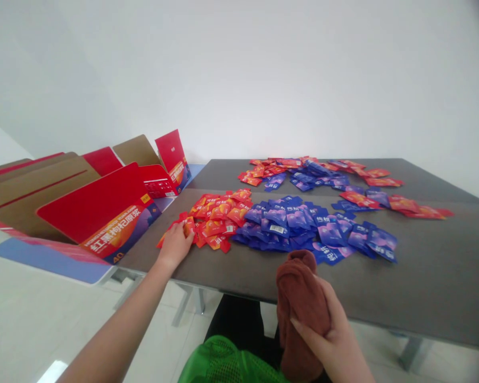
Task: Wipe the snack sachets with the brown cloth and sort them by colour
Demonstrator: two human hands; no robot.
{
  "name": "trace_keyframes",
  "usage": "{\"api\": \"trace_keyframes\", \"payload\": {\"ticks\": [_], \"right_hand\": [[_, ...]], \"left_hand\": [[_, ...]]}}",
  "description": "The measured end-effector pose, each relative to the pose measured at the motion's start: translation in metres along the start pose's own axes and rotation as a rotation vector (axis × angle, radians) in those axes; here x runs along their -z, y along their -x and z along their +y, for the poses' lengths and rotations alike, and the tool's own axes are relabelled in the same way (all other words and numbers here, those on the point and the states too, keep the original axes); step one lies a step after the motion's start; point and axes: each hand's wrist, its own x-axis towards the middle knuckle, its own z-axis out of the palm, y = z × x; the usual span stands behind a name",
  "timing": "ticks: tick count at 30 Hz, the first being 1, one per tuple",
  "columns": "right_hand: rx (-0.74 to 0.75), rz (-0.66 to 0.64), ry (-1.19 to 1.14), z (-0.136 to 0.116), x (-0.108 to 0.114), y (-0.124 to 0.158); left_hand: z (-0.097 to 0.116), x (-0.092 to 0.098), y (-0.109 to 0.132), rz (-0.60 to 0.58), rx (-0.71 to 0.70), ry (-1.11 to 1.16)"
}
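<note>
Red sachets sorted beside blue sachets on a grey worktop
Left hand rests on the red heap, fingers slightly spread, any hold unclear; right hand closes around a brown towel near the worktop's edge.

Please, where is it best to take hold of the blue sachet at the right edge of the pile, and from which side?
Pinch the blue sachet by its outer end, coming from the right. It lies flat, and that end reaches out over the grey tabletop, while its other end meets the neighbouring sachets, so gripping there would probably disturb them.
</note>
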Motion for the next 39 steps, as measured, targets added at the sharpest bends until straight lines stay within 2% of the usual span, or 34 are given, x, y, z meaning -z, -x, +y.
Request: {"api": "trace_keyframes", "payload": {"ticks": [4, 6, 8, 10, 12, 14, 15, 16, 18, 20, 21, 22, 24, 27, 28, 30, 33, 36, 39], "right_hand": [[-0.026, 0.024, -0.01, 0.003, 0.006, 0.0], [-0.042, 0.028, -0.018, 0.003, 0.01, -0.003], [-0.048, 0.032, -0.021, 0.002, 0.014, -0.009], [-0.045, 0.042, -0.017, -0.001, 0.015, -0.018], [-0.041, 0.069, -0.005, -0.007, 0.014, -0.029], [-0.022, 0.085, -0.004, -0.015, 0.011, -0.038], [-0.001, 0.066, -0.014, -0.019, 0.01, -0.042], [0.027, 0.025, -0.029, -0.022, 0.01, -0.045], [0.075, -0.114, -0.046, -0.027, 0.016, -0.05], [0.083, -0.228, -0.044, -0.025, 0.031, -0.057], [0.073, -0.237, -0.048, -0.022, 0.041, -0.063], [0.053, -0.218, -0.047, -0.017, 0.054, -0.073], [0.024, -0.054, -0.03, -0.001, 0.084, -0.101], [-0.015, 0.267, 0.366, 0.033, 0.128, -0.159], [-0.04, 0.303, 0.56, 0.045, 0.141, -0.179], [-0.068, 0.3, 0.675, 0.068, 0.159, -0.215], [-0.08, 0.193, 0.794, 0.096, 0.17, -0.253], [-0.121, 0.091, 0.889, 0.115, 0.171, -0.271], [-0.186, 0.078, 0.964, 0.126, 0.172, -0.275]], "left_hand": [[0.01, 0.0, 0.006, 0.06, -0.051, -0.118], [0.025, 0.003, 0.011, 0.116, -0.142, -0.135], [0.05, 0.005, 0.022, 0.096, -0.237, -0.012], [0.081, 0.004, 0.042, -0.063, -0.29, 0.24], [0.116, -0.002, 0.07, -0.37, -0.317, 0.565], [0.15, -0.013, 0.099, -0.677, -0.405, 0.8], [0.165, -0.019, 0.111, -0.784, -0.451, 0.883], [0.18, -0.027, 0.12, -0.814, -0.476, 0.947], [0.204, -0.042, 0.128, -0.698, -0.392, 1.033], [0.222, -0.057, 0.122, -0.584, -0.273, 1.114], [0.228, -0.064, 0.116, -0.559, -0.246, 1.145], [0.233, -0.07, 0.109, -0.553, -0.252, 1.164], [0.237, -0.081, 0.098, -0.553, -0.317, 1.16], [0.233, -0.097, 0.093, -0.549, -0.414, 1.12], [0.23, -0.102, 0.093, -0.555, -0.45, 1.102], [0.223, -0.111, 0.095, -0.566, -0.544, 1.036], [0.214, -0.118, 0.095, -0.58, -0.661, 0.921], [0.21, -0.119, 0.09, -0.555, -0.633, 0.93], [0.211, -0.117, 0.084, -0.492, -0.535, 1.028]]}}
